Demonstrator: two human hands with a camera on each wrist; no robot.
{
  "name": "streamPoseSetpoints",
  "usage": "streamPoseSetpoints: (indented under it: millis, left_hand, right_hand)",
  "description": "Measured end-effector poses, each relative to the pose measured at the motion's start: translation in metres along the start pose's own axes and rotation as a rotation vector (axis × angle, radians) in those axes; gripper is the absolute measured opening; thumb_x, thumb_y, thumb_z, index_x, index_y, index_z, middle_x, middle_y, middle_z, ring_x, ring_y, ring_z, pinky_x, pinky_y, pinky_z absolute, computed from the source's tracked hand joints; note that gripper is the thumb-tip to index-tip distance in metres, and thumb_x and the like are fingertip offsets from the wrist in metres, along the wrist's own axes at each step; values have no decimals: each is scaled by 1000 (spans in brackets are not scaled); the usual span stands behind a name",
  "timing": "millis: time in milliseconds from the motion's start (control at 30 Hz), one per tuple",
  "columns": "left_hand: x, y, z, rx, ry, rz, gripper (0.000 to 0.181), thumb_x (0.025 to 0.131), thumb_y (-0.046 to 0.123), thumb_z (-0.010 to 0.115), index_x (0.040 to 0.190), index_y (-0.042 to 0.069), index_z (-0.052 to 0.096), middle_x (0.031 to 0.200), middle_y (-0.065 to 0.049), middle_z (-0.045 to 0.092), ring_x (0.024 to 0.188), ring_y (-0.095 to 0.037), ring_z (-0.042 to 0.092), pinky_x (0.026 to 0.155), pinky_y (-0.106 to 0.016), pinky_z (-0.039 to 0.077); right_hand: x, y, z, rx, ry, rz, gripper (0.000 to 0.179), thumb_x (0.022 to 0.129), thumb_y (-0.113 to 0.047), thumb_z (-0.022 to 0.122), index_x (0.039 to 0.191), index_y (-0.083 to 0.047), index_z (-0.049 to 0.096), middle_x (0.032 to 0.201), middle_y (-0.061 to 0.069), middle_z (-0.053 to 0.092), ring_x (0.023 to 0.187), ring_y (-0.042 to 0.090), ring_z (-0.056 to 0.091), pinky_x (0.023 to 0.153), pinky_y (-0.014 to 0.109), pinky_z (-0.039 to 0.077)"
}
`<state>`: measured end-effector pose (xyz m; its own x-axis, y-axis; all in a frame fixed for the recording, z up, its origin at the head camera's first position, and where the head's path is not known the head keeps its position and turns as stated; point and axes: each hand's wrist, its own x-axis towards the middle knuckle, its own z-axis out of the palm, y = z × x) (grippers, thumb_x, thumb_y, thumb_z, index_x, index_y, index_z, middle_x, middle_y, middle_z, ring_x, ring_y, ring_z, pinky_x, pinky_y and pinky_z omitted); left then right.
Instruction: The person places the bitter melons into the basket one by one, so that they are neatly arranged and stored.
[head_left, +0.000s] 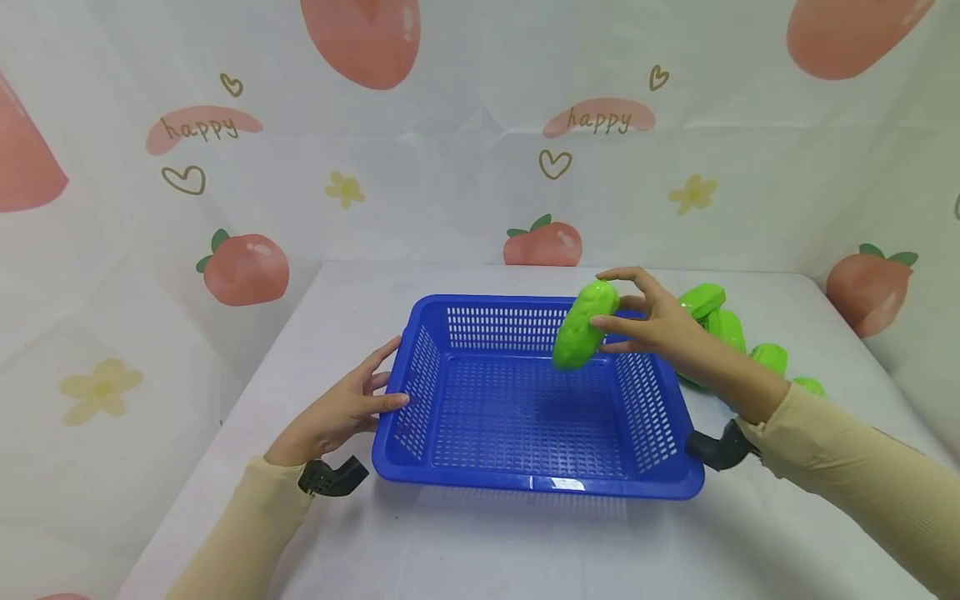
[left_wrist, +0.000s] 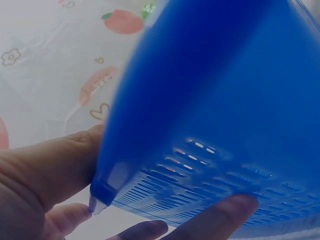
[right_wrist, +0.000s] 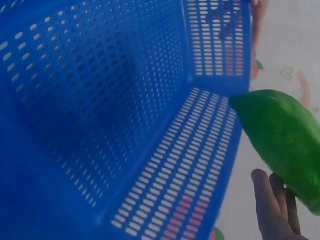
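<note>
A blue plastic basket [head_left: 517, 483] with slotted walls stands on the table, nothing inside it in the head view. At its left side my left hand [head_left: 348, 408] grips the rim, thumb over the top edge and the other fingers against the outer wall. The left wrist view shows these fingers under the slotted wall [left_wrist: 195, 155]. Over the basket's right half, my right hand [head_left: 660, 321] pinches a bumpy green bitter melon [head_left: 581, 329] between thumb and fingers, its lower end tilted left. In the right wrist view the bitter melon [right_wrist: 280, 140] overlaps the basket's rim.
Several more green toy vegetables [head_left: 726, 329] lie on the table to the right of the basket, partly behind my right forearm. A white cloth [head_left: 450, 192] printed with fruit and hearts hangs behind the table [head_left: 480, 550].
</note>
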<state>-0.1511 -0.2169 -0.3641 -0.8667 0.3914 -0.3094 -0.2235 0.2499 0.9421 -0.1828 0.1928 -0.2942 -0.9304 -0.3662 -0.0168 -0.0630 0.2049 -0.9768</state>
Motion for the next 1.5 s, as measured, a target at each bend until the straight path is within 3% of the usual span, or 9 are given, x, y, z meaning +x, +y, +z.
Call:
streamPoseSetpoints:
  millis: [167, 400, 533, 933, 1500]
  left_hand:
    - [0, 0, 1, -6, -3, 5, 93, 91, 17, 67, 155, 36, 3, 152, -24, 31, 117, -40, 59, 89, -58, 52]
    - [1, 0, 1, -5, -5, 9, 93, 91, 17, 67, 155, 37, 3, 151, -25, 33, 115, -39, 60, 89, -57, 52]
    - [1, 0, 2, -8, -4, 4, 93, 91, 17, 67, 155, 37, 3, 152, -25, 32, 115, -39, 60, 88, -56, 53]
    - [0, 0, 2, 14, 16, -8, 92, 91, 18, 67, 155, 37, 4, 154, -23, 29, 120, -43, 56, 91, -58, 51]
    - [0, 1, 1, 18, 6, -3, 91, 93, 18, 65, 156, 35, 1, 156, -22, 25, 120, -45, 55, 87, -56, 53]
  right_hand:
    - [20, 5, 16, 51, -61, 22, 54, 92, -6, 64, 137, -17, 36, 112, 24, 51, 93, 24, 67, 77, 45, 59]
    - [43, 12, 41, 34, -107, 161, 60, 94, -16, 64, 145, -16, 33, 129, 28, 46, 101, 36, 66, 83, 50, 56]
    - [53, 17, 56, 36, -117, 230, 61, 94, -18, 63, 147, -17, 33, 130, 27, 47, 105, 40, 65, 85, 53, 55]
    - [74, 42, 99, 71, -232, 325, 56, 96, -14, 59, 148, -16, 36, 132, 24, 49, 109, 47, 62, 81, 48, 58]
    - [95, 55, 142, 154, -199, 392, 51, 97, -15, 58, 146, -19, 42, 130, 24, 52, 107, 44, 63, 78, 45, 59]
